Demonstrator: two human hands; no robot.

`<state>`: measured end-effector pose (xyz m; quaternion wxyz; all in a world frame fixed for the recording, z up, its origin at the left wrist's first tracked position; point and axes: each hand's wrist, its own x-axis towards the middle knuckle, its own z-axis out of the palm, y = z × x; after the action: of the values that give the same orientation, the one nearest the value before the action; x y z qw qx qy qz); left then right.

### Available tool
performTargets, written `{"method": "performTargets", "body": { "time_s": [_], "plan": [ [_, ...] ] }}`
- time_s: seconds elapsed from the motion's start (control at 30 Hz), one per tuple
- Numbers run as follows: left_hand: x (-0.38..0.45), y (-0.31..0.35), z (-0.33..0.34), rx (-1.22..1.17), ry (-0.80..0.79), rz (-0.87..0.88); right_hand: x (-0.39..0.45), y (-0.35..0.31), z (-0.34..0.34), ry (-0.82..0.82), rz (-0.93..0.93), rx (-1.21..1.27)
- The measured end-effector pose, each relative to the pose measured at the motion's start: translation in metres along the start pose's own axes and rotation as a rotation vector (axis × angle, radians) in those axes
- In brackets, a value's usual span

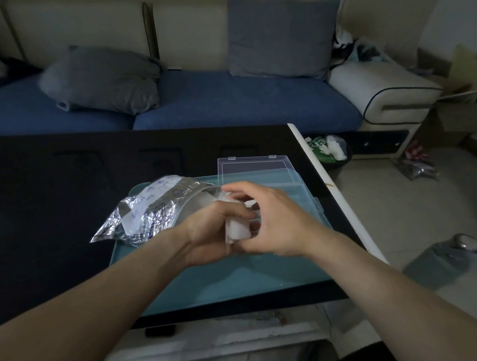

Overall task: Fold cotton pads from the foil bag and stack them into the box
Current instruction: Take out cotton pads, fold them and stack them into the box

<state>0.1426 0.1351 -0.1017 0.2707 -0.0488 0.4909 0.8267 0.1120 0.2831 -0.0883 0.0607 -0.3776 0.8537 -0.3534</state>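
Foil bag (152, 210) lies crumpled on the left of the teal tray (210, 288), mouth toward the hands. Left hand (207, 232) has its grip curled round a white pad (237, 229), just above the tray. Right hand (276, 220) arches over it, fingers loosely bent, grip pinching the pad's edge. I'd crease it flat and line up the edges first. Clear box (259, 169) sits open just behind.

Blue sofa (227, 103), two grey cushions (281, 35), teal tray (238, 280), black table (51, 205)
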Motion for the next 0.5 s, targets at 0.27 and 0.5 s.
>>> {"method": "performTargets", "body": {
  "time_s": [0.27,0.5],
  "plan": [
    [-0.0042,0.0012,0.0032,-0.035,0.044,0.018,0.0037,0.0064,0.0052,0.021,-0.005,-0.023],
    [-0.0082,0.0017,-0.0001,0.012,0.010,0.065,0.0023,0.0033,0.0064,0.051,-0.049,0.008]
  ]
}}
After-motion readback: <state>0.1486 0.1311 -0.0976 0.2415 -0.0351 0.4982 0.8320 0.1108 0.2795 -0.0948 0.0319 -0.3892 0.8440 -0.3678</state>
